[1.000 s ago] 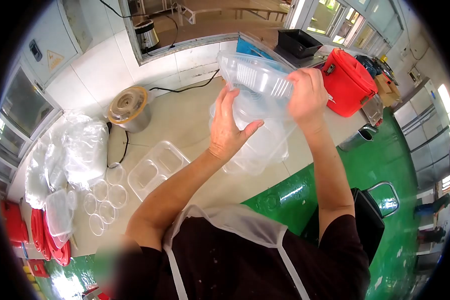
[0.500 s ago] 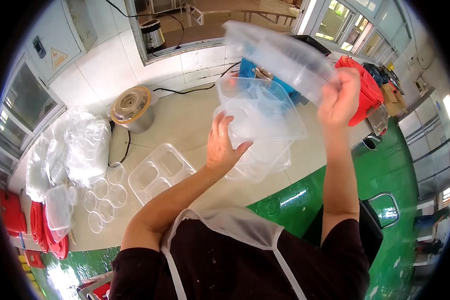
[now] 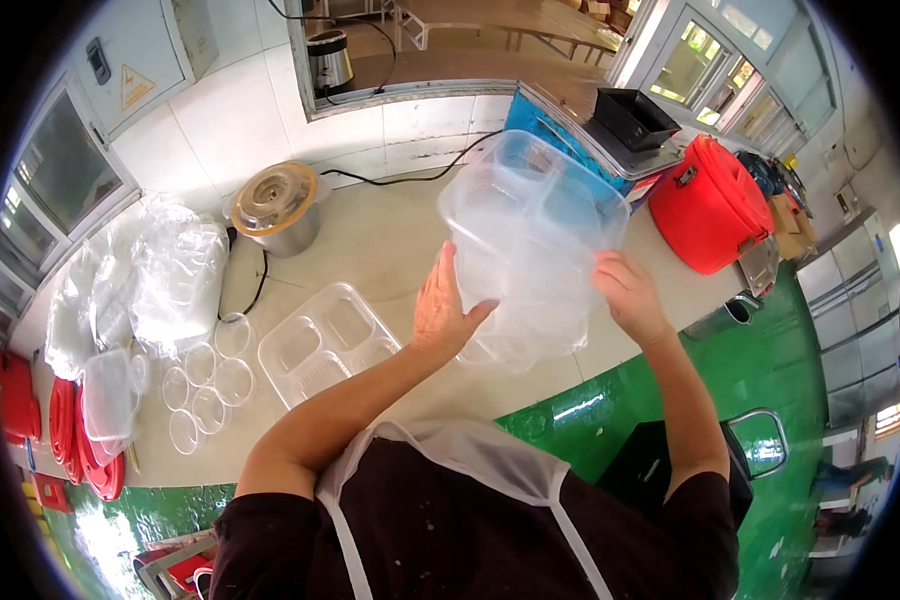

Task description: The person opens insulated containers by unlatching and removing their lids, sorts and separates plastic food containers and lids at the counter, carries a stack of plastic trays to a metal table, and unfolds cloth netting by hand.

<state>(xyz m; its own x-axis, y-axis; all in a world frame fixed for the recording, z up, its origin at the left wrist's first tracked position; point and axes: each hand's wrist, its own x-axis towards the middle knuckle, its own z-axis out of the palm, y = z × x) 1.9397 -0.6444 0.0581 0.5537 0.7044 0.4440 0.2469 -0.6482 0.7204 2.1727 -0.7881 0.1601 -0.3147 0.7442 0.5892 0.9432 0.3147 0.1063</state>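
A pile of translucent plastic lids and compartment trays (image 3: 525, 235) stands on the table in front of me. My left hand (image 3: 445, 305) rests against the pile's left side, its fingers stretched out and the thumb spread over the near part. At the right side, my right hand (image 3: 630, 295) is closed on the edge of the translucent plastic lid on top; its fingertips are partly hidden. Left of the pile lies a single clear compartment tray (image 3: 325, 340). Several clear round cups (image 3: 210, 408) stand further left.
Clear plastic bags (image 3: 170, 275) lie at the left, near a steel pot with a lid (image 3: 275, 215). A black cord runs along the wall. Behind the pile are a blue box (image 3: 545, 125) and a black tray (image 3: 635, 118). A red lidded bucket (image 3: 710, 210) stands at the right.
My right hand has come down and left from above the right side, bringing the plastic lid onto the pile. My left hand stays at the pile's left side.
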